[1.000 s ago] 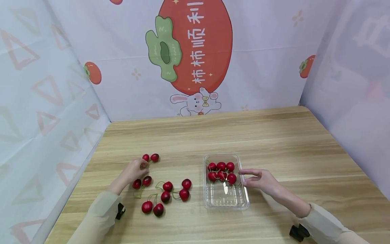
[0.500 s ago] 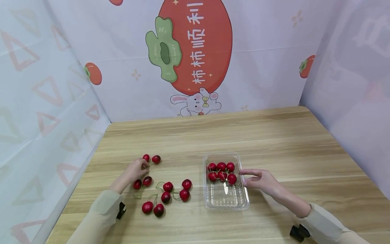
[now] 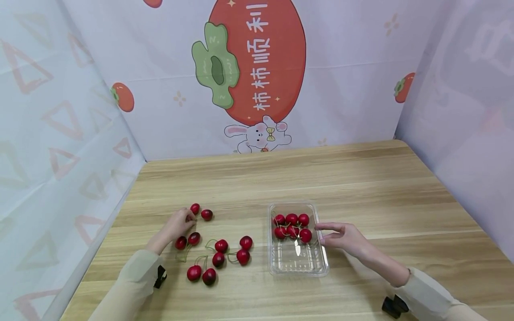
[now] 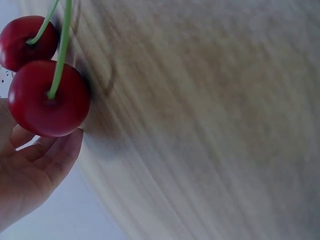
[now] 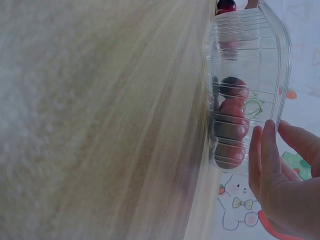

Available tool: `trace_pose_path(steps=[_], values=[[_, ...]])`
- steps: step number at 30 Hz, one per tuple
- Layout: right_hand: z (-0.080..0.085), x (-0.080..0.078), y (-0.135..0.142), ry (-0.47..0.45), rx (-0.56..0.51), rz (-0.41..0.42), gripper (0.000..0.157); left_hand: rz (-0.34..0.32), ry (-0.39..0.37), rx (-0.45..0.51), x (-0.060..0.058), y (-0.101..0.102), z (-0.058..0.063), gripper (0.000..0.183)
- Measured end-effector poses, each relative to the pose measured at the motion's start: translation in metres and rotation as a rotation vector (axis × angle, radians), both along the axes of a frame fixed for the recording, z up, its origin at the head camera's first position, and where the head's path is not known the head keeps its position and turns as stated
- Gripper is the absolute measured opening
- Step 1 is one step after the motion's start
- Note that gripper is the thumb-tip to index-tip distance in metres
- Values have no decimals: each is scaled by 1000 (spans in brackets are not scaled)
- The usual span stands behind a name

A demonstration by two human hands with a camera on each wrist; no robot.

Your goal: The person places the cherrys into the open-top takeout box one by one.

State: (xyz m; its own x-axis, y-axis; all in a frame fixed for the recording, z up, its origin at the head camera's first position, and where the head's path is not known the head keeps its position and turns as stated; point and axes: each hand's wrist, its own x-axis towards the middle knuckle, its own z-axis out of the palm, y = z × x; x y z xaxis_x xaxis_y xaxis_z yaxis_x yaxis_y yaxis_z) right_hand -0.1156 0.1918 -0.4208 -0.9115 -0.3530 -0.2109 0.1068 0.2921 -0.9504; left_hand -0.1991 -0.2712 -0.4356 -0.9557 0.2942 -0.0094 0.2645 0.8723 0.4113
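Note:
My left hand point(image 3: 176, 226) is at the left of the table, its fingertips pinching the stems of a pair of red cherries point(image 3: 206, 215). The pinch itself is mostly hidden behind the fingers. Just below that hand lies another pair of cherries point(image 3: 194, 238), which fills the corner of the left wrist view as a large cherry point(image 4: 50, 100) with a green stem. My right hand point(image 3: 345, 238) touches the right rim of a clear plastic box point(image 3: 297, 266) with nearly straight fingers. Inside the box, several cherries point(image 3: 292, 232) sit in two rows at its far end.
Several more cherries lie between the left hand and the box, among them a pair at the front point(image 3: 209, 276) and a pair nearer the box point(image 3: 242, 256). The wooden table point(image 3: 361, 178) meets a printed cloth backdrop point(image 3: 345, 102) behind and cloth sides.
The pair of cherries at my left fingertips has shifted slightly right and toward me, and turned. My right hand and the box stay where they were.

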Motion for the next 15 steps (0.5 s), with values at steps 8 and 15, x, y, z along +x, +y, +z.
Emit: trace_pose_path(steps=[8, 15], values=[[-1, 0, 0, 3, 4, 0, 53, 4, 0, 29, -1, -4, 1, 4], [-3, -1, 0, 0, 15, -5, 54, -12, 28, 52, 1, -6, 6, 7]])
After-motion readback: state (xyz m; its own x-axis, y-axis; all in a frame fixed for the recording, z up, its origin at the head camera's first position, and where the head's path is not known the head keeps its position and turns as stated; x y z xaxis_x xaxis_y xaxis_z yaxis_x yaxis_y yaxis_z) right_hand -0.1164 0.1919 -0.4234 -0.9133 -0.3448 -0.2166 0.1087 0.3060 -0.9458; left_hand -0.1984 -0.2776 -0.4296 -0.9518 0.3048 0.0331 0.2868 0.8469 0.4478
